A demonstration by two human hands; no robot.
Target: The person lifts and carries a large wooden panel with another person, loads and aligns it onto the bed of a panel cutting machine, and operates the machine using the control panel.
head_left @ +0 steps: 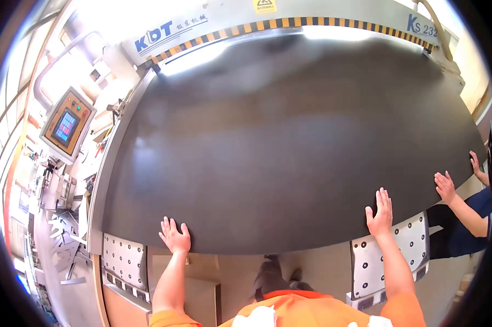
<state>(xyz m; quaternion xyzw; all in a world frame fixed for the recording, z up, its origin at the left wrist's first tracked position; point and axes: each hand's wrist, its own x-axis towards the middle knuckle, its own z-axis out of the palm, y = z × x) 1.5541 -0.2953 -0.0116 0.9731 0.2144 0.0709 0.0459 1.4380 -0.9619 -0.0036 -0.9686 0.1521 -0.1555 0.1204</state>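
A broad, dark grey panel [289, 147] is lying flat beneath both hands, its smooth surface giving off a soft, cloudy sheen (its edges are looking curved in this wide view). The left hand [175, 237] is resting on the near edge towards the left, fingers spreading wide over the top. The right hand [380, 215] is pressing flat near the right part of that edge, fingers lying close together and pointing forward, thumb standing apart. The panel is reaching well past the fingertips to a pale machine beam [341, 11] bearing a black-and-yellow striped strip [257, 25]. Two pale support tables [124, 261] [390, 253], dotted with round studs, are showing below the near edge. At the right, a co-worker's two hands [445, 187] [476, 162] are also touching the panel. Beyond the left side, a boxy control unit [68, 125] is displaying a lit screen.
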